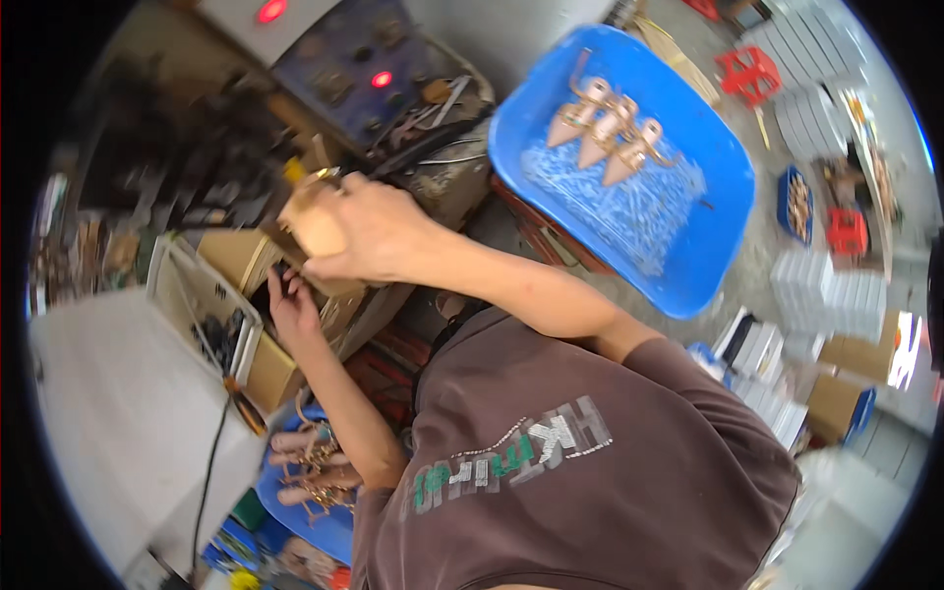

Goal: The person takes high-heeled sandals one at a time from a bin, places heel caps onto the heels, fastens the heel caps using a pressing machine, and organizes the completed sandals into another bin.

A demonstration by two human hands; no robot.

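My right hand (379, 231) is closed around a beige shoe (317, 228), holding it up in front of the workbench. The shoe is blurred, with a shiny gold-coloured bit near its upper end. Below it, my left hand (295, 307) is raised over an open box, its fingertips bent close together by something small and dark that I cannot make out. Beside that hand stands a white-edged bin (202, 305) with dark small parts in it. A screwdriver (244, 405) with an orange and black handle hangs at the bin's near corner.
At the right, a blue tub (723, 246) holds 3 pointed beige shoes (610, 133). Another blue tub (329, 531) with strappy shoes (313, 467) stands low at the left. A machine panel (349, 74) with red lights is behind the bench. White boxes (821, 295) and red stools (749, 77) lie farther right.
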